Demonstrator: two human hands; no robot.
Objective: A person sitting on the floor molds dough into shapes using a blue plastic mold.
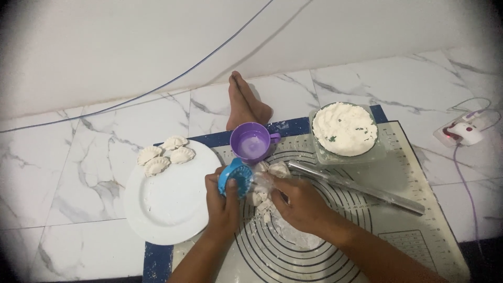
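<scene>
- Head view: I see my left hand wrapped around a blue dumpling press, fingers curled tight on it, the press tilted up on edge just right of the white plate.
- My right hand sits at about three o'clock from the press, fingertips pinching scraps of white dough that hang between both hands.
- Dough lies directly between the hands, touching the press's right side; the right hand is the nearer one to the loose pieces, and they trail down toward six o'clock onto the ringed baking mat.
- Four folded dumplings rest on the plate's rim at eleven o'clock.
- A purple cup stands at twelve o'clock from the press, near but apart.
- A steel rolling pin runs from the right hand toward four o'clock; a bowl of white filling sits at one o'clock.
</scene>
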